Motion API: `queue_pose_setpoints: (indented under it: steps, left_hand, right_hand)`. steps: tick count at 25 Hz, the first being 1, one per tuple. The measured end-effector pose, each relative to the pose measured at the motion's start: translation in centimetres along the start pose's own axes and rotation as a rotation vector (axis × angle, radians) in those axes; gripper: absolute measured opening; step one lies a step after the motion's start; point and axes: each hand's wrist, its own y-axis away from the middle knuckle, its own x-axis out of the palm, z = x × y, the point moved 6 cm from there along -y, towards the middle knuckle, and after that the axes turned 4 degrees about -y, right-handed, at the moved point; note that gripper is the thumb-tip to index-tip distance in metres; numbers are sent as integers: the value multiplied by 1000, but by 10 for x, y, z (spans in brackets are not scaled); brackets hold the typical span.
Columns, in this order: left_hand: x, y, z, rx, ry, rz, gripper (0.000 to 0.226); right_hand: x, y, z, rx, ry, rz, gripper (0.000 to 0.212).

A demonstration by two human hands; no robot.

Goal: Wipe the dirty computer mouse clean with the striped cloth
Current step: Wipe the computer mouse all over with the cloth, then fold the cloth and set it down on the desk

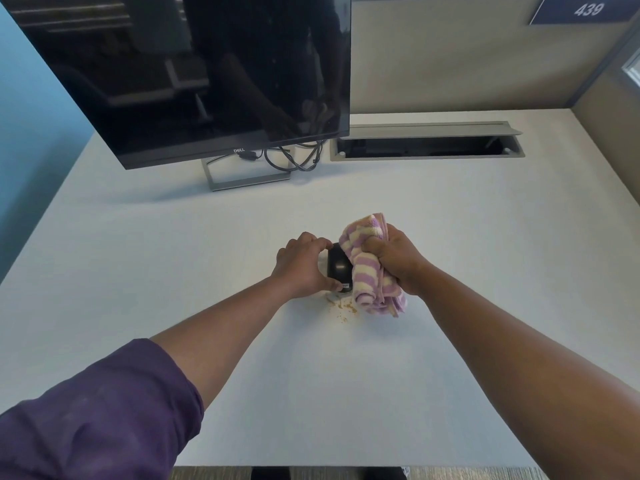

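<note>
A black computer mouse sits on the white desk near its middle. My left hand grips the mouse from its left side, thumb at the near end and fingers over the far end. My right hand is clenched around a bunched cloth striped purple and cream. The cloth presses against the mouse's right side and hides that part of it. Brown crumbs lie on the desk just in front of the mouse and under the cloth's hanging end.
A dark monitor on a grey stand stands at the back left, with black cables behind it. An open cable tray is set into the desk at the back right. Partition walls close off the back and right.
</note>
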Motion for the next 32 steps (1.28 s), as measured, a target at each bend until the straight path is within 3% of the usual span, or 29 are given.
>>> queue_pose_setpoints:
  steps: [3,6,12,17,22,24,27,29,32]
  left_hand:
    - [0,0,0,-5,7,7,95]
    - [-1,0,1,-12,7,8,95]
    - [-1,-1,0,-18,13,8,92]
    - [1,-3,2,-30,10,32,98]
    - [-15,-7,-5,-32,64,47,97]
    - [-29,-12,-16,-12,156,-12,78]
    - [-49,-18,-38,-12,495,-85,39]
    - [-52,-19,-60,-61,749,7,40]
    - [-51,-15,-103,-67,1047,264,66]
  right_hand:
    - [-8,0,3,-66,144,-92,26]
    - [-14,7,10,-125,124,-169,26]
    - [6,18,3,-110,163,29,24]
    - [-8,19,8,-166,315,-78,23]
    - [-32,26,17,-174,116,-166,23]
    - [-37,30,24,-175,-53,-147,24]
    - [-41,38,35,-148,-288,-117,31]
    - [-40,41,44,-139,-362,-93,49]
    - [-40,47,61,-171,-376,-55,54]
